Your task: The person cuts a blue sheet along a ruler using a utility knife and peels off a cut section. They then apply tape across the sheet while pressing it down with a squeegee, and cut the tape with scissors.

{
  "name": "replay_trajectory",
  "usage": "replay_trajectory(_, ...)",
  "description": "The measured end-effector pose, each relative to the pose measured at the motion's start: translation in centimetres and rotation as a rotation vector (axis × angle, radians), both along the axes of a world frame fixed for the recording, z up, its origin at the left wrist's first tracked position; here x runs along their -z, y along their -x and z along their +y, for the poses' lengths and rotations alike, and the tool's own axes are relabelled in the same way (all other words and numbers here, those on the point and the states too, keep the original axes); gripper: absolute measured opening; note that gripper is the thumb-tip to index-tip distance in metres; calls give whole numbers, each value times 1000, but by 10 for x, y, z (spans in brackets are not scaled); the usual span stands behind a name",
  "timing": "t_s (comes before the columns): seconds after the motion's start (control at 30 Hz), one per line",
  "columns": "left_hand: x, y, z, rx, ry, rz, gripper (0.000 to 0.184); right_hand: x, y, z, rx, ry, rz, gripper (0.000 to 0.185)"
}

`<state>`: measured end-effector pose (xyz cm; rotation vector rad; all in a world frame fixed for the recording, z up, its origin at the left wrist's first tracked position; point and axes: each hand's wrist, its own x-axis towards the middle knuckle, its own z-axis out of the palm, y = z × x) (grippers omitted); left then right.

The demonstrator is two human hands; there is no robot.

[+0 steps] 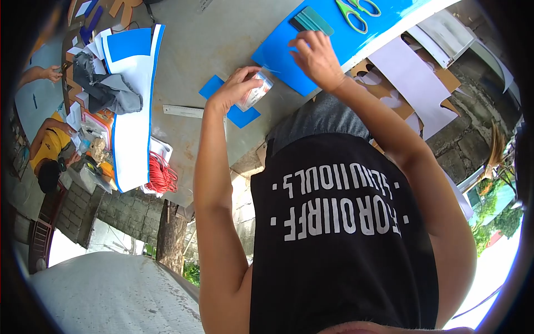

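Note:
My left hand is closed around a small clear item with a red-and-white printed label, which looks like a roll of clear tape. Beneath that hand, bits of a blue piece show on the grey table. My right hand hovers over a large blue sheet, fingers curled with the tips close together; whatever is between them is too small to make out. Just beyond those fingers lies a teal squeegee. Green-handled scissors rest farther right on the sheet.
A metal ruler lies left of my left arm. Farther left are a white panel with blue edges, grey cloth and a red cord coil. A person in yellow and another hand are at far left. Cardboard and white offcuts lie right.

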<state>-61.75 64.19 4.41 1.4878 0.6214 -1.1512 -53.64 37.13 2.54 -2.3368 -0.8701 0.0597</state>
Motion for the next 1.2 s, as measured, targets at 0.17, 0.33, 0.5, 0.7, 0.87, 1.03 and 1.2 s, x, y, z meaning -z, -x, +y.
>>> replay_trajectory(0.17,0,0,-3,24,-40,-19,65,55,30,32,-102,75,16,32)
replay_trajectory(0.33,-8,-6,-8,77,-99,-37,63,55,29,30,-113,91,44,29)
replay_trajectory(0.5,-7,-8,-9,137,-137,-31,65,51,25,26,-171,69,113,30)
replay_trajectory(0.7,3,4,-11,201,-189,-130,64,43,18,17,-277,53,253,38)
replay_trajectory(0.87,-5,3,-9,156,-160,-112,63,32,7,12,-258,-76,374,34)
replay_trajectory(1.03,-5,6,-6,126,-133,-98,61,4,-54,-34,224,48,-64,26)
replay_trajectory(1.2,0,5,-3,117,-87,-90,64,9,-96,-101,353,389,99,54)
